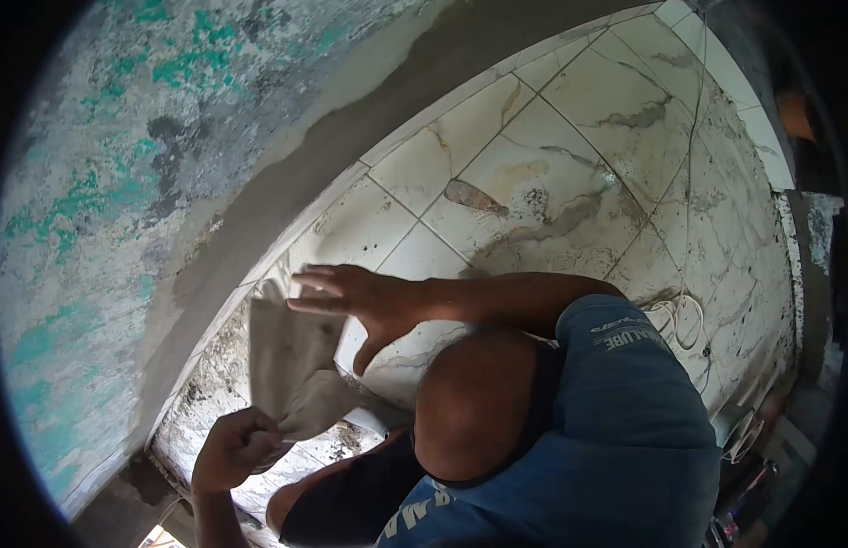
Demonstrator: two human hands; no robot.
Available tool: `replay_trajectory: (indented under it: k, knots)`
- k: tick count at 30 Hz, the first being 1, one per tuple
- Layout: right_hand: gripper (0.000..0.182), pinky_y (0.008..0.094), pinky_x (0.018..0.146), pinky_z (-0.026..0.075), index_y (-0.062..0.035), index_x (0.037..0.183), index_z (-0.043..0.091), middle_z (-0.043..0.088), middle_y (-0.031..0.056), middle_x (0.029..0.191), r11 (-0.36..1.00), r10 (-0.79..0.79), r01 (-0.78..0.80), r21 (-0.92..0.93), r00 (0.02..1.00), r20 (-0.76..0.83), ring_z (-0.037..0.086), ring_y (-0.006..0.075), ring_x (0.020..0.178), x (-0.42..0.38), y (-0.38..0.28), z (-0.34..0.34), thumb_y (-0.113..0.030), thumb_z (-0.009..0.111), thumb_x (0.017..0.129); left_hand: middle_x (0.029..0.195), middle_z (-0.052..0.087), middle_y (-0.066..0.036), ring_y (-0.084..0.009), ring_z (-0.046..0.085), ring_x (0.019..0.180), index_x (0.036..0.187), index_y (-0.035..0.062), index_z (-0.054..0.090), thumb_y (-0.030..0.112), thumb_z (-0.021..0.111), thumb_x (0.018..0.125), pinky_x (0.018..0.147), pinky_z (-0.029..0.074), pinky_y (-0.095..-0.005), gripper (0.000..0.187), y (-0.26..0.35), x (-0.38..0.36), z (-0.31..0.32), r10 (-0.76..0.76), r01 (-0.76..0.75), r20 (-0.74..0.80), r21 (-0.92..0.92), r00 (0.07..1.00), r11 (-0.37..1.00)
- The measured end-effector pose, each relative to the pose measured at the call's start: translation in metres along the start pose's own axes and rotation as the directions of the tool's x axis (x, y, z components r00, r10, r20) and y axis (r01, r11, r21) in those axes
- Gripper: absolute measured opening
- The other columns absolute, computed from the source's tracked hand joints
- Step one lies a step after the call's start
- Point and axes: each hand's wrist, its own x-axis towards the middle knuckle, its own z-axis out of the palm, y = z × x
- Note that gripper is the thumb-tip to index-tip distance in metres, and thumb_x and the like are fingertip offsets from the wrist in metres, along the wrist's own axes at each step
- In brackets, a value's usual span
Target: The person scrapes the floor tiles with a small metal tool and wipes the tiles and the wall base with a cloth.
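Observation:
A grey-beige cloth (291, 352) hangs spread out close to the foot of the wall, with its lower part bunched up. My left hand (237, 447) is closed round the bunched end at the lower left. Near the cloth's upper edge, my right hand (373, 306) has its fingers stretched out and its thumb apart. Its fingertips overlap the cloth's top corner in this view. My bent knee (474, 406) is just beside the right forearm.
Marbled floor tiles (552, 137) carry dirt and smears. A flat brownish piece (476, 197) lies on them, farther out. The wall (104, 183) has peeling green paint above a grey band. A pale cable (687, 320) coils at the right.

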Motion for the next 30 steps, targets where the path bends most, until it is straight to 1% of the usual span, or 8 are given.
replay_trajectory:
  k: [6,10,17,21,24,26,29,30]
  knots:
    - [0.056,0.0377,0.073,0.058,-0.0084,0.139,0.042,0.061,0.0223,0.114,0.83,0.404,-0.205,0.519,0.863,-0.305,0.068,0.0254,0.09,-0.023,0.008,0.018,-0.029,0.062,0.092,0.084,0.064,-0.007,-0.0109,0.058,0.076,0.094,-0.0022,0.061,0.005,0.061,0.087,0.068,0.048,-0.0257,0.01,0.066,0.154,0.034,0.475,-0.478,-0.304,0.07,0.826,0.876]
    - [0.028,0.0312,0.064,0.058,-0.0011,0.119,0.053,0.059,0.0168,0.101,0.565,0.823,-0.402,0.72,0.219,-0.524,0.062,0.0188,0.078,-0.039,0.049,-0.01,-0.018,0.045,0.098,0.113,0.062,-0.018,-0.0285,0.063,0.097,0.126,-0.0004,0.051,0.005,0.067,0.083,0.086,0.052,-0.0383,0.046,0.089,0.219,0.055,0.727,-0.525,-0.44,0.503,0.528,0.686]
    - [0.03,0.0302,0.081,0.048,0.003,0.118,0.057,0.063,0.0104,0.103,0.794,0.459,-0.18,0.581,-0.45,-0.766,0.059,0.0173,0.09,-0.114,0.191,-0.151,-0.015,0.053,0.095,0.113,0.061,-0.024,-0.0399,0.059,0.108,0.114,-0.0082,0.056,0.0,0.061,0.087,0.094,0.048,-0.0492,0.029,0.082,0.12,-0.007,0.913,-0.241,-0.359,0.885,0.194,0.399]
    - [0.034,0.0343,0.09,0.046,0.0033,0.123,0.056,0.064,0.0186,0.109,0.799,0.34,-0.444,0.406,-0.224,-0.913,0.062,0.027,0.1,-0.182,0.285,-0.254,-0.014,0.052,0.093,0.12,0.056,-0.022,-0.0332,0.057,0.111,0.12,-0.0071,0.051,0.001,0.06,0.091,0.098,0.045,-0.0437,0.031,0.067,0.043,-0.091,0.968,0.133,-0.173,0.971,-0.182,0.198]
    - [0.032,0.0442,0.087,0.047,0.0079,0.114,0.056,0.062,0.0254,0.108,0.827,0.147,-0.474,0.302,-0.336,-0.93,0.06,0.0415,0.099,-0.184,0.356,-0.256,-0.015,0.053,0.091,0.129,0.041,-0.026,-0.0362,0.045,0.112,0.12,-0.0033,0.044,0.04,0.058,0.093,0.093,0.036,-0.0559,0.053,0.086,0.027,-0.123,0.95,0.509,-0.031,0.839,-0.31,0.193]
    - [0.029,0.0453,0.087,0.046,0.0088,0.109,0.056,0.06,0.028,0.109,0.464,0.127,-0.842,0.275,-0.244,-0.961,0.058,0.0419,0.102,-0.144,0.339,-0.241,-0.013,0.05,0.091,0.13,0.04,-0.032,-0.0464,0.043,0.114,0.126,-0.0036,0.041,0.034,0.051,0.096,0.092,0.035,-0.0618,0.048,0.077,0.023,-0.157,0.965,0.579,0.018,0.803,-0.26,0.142]
    - [0.038,0.0439,0.095,0.043,0.0086,0.123,0.05,0.056,0.0304,0.119,0.711,0.304,-0.575,0.404,-0.267,-0.915,0.054,0.0428,0.112,-0.085,0.305,-0.144,-0.006,0.049,0.088,0.119,0.05,-0.022,-0.0336,0.05,0.108,0.122,-0.0073,0.044,0.023,0.058,0.095,0.093,0.041,-0.0451,0.043,0.068,0.033,-0.195,0.963,0.765,0.183,0.642,-0.2,0.037]
    - [0.05,0.0421,0.103,0.039,0.0075,0.136,0.041,0.05,0.0314,0.127,0.591,0.127,-0.769,0.243,-0.209,-0.97,0.05,0.0416,0.12,-0.058,0.295,-0.1,-0.002,0.049,0.088,0.118,0.048,-0.023,-0.0344,0.047,0.107,0.12,-0.0085,0.043,0.03,0.052,0.096,0.092,0.039,-0.046,0.046,0.07,0.042,-0.201,0.941,0.789,0.235,0.612,-0.242,0.05]
